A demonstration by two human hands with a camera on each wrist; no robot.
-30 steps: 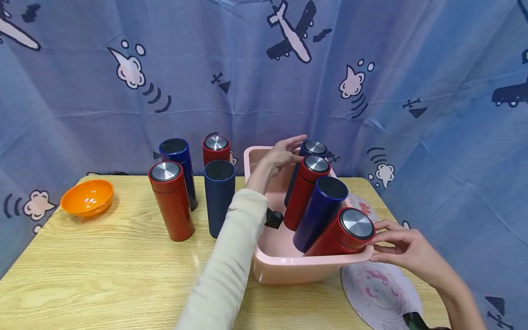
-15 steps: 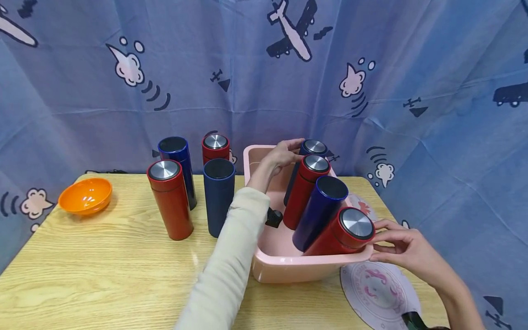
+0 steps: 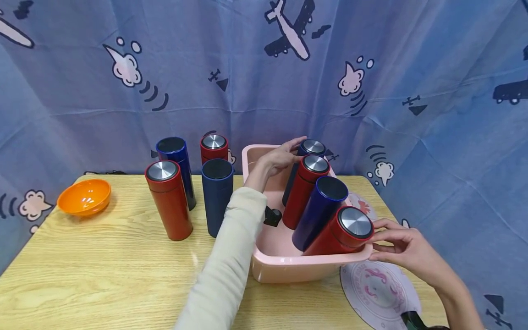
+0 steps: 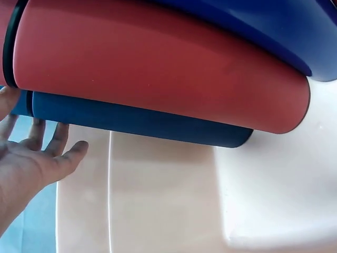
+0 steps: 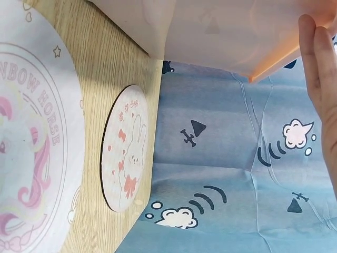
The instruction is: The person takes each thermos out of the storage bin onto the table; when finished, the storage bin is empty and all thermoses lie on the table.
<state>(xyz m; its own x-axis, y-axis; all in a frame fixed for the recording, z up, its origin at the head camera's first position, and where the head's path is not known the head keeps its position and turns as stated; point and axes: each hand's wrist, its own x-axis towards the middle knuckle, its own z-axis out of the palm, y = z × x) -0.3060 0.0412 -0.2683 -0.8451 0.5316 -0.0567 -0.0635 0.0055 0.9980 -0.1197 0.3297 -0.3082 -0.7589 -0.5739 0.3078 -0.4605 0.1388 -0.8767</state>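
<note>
In the head view, several thermos flasks lean against the right side of a pink basin [image 3: 313, 260]. From back to front they are a dark blue flask [image 3: 312, 146], a red flask [image 3: 303, 197], a shiny blue flask [image 3: 319, 211] and another red flask [image 3: 348, 229]. My left hand [image 3: 279, 158] reaches over the basin to the two rear flasks. Its fingers are loosely spread beside the dark blue flask, with the thumb near the red one's lid, as the left wrist view shows. My right hand [image 3: 406, 247], fingers fairly straight, touches the front red flask's lid and the basin's rim.
Left of the basin stand a red flask [image 3: 169, 201], a shiny blue flask [image 3: 176, 151], a dark blue flask [image 3: 217, 197] and another red flask [image 3: 214, 149]. An orange bowl [image 3: 84, 197] sits farther left. Round mats [image 3: 379, 288] lie right of the basin. A patterned curtain [image 3: 185, 68] hangs behind.
Both hands and the flasks keep nearly the same positions. The left hand's fingers shift slightly at the rear flask, and the head view drifts a little.
</note>
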